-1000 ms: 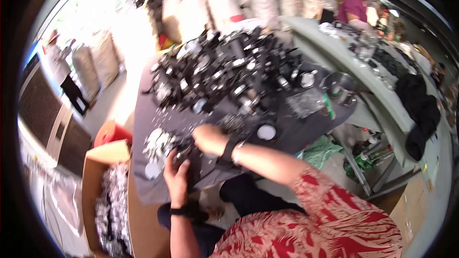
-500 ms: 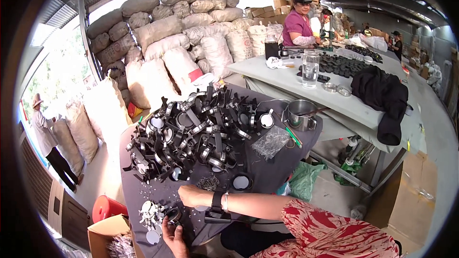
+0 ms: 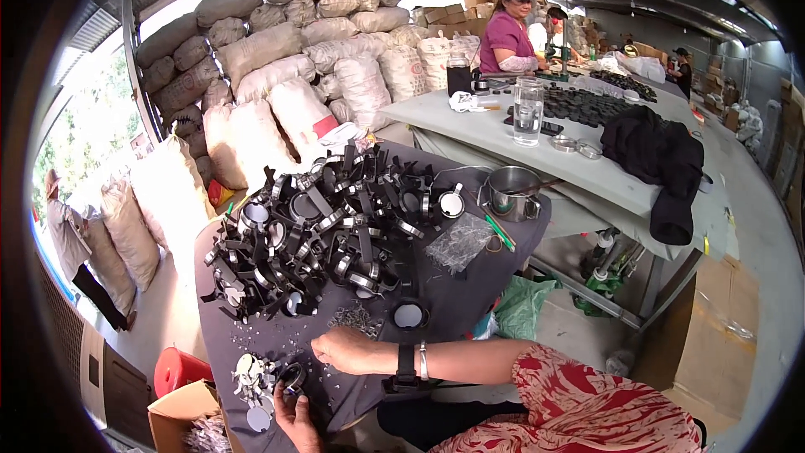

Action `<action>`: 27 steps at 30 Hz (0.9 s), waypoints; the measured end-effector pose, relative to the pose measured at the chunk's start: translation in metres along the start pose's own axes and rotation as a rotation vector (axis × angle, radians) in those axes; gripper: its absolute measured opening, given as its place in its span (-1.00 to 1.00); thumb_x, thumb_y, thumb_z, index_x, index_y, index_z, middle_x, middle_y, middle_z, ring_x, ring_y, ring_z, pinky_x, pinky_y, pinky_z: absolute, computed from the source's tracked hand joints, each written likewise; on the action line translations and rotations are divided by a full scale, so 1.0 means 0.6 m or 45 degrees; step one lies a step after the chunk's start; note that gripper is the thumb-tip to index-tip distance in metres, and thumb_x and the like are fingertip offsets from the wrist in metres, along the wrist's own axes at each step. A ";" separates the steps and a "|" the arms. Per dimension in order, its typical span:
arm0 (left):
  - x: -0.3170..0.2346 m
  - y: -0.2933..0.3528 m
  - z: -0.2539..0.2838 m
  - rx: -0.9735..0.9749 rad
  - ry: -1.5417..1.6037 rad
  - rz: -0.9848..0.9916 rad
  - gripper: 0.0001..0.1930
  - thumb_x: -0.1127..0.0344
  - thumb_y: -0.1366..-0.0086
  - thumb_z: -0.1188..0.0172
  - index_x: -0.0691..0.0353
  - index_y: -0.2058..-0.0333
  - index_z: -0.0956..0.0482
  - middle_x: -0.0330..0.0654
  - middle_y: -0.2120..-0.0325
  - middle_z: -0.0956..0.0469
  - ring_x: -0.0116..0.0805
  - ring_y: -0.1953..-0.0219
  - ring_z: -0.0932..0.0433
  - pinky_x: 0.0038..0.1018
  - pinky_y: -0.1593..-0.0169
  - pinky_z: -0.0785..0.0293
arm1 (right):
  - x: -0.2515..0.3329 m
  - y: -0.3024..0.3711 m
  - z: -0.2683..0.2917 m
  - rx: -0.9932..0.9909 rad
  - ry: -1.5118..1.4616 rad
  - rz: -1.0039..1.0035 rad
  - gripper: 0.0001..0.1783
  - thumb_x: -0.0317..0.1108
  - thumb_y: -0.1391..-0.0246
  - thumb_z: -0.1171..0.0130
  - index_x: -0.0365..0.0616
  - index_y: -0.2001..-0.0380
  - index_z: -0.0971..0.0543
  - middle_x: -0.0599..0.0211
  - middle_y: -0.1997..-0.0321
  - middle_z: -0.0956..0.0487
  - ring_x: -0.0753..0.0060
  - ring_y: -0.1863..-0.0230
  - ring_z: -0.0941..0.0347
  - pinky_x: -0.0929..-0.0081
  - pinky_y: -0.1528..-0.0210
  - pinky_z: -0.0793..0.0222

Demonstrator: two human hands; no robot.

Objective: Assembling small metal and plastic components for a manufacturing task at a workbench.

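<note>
Head view: your half-closed left hand (image 3: 297,421) is holding one round black part (image 3: 293,376), near left on the dark table (image 3: 449,287); probably light, stiff and smooth, it is inviting a rim hold. Your bunched right hand (image 3: 342,351) is hiding any contents. One black-rimmed disc (image 3: 409,315) is lying apart; the heap (image 3: 310,231) is defying counting.

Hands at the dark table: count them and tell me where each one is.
2: the left hand, touching a round black part beside some pale parts; the right hand, by a heap of small bits. No others seem hidden.
</note>
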State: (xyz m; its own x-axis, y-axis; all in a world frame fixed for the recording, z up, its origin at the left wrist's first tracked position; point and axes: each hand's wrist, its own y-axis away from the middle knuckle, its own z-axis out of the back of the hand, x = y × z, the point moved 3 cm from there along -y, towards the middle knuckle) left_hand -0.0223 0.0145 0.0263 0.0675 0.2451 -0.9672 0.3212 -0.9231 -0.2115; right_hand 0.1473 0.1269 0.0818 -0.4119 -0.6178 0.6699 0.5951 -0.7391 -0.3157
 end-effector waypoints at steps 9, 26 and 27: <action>0.021 -0.026 -0.017 0.032 -0.114 0.076 -0.39 0.50 -0.21 -0.10 0.27 -0.24 -0.15 -0.30 0.38 -0.48 -0.61 0.38 -0.38 -0.69 0.28 -0.33 | 0.032 0.006 0.046 -0.309 0.159 0.320 -0.94 -0.46 0.06 -0.19 -0.19 0.48 -0.51 0.22 0.51 -0.50 0.10 0.43 -0.44 0.29 0.38 -0.36; -0.014 -0.014 -0.018 -0.021 -0.178 0.020 -0.49 0.53 -0.24 0.01 0.38 -0.19 -0.21 -0.10 0.13 -0.50 -0.44 0.12 -0.45 -0.53 0.02 -0.38 | 0.048 -0.009 -0.097 -0.295 0.224 0.781 -0.87 -0.38 0.15 -0.08 -0.16 0.54 -0.35 0.29 0.50 -0.37 0.22 0.36 -0.39 0.32 0.43 -0.38; 0.008 -0.011 0.010 -0.053 -0.078 0.046 -0.50 0.55 -0.23 0.04 0.45 -0.17 -0.21 0.01 -0.02 -0.41 -0.32 -0.02 -0.41 -0.47 -0.09 -0.33 | 0.050 -0.016 -0.121 -0.283 0.107 0.759 -0.83 -0.37 0.13 -0.06 -0.19 0.57 -0.31 0.27 0.51 -0.35 0.20 0.36 -0.38 0.31 0.43 -0.38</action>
State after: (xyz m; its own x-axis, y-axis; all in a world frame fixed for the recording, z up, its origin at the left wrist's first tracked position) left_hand -0.0301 0.0201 0.0221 0.0221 0.1920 -0.9811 0.3587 -0.9176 -0.1715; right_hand 0.0790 0.0956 0.0561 -0.1122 -0.9522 0.2841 0.5852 -0.2944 -0.7556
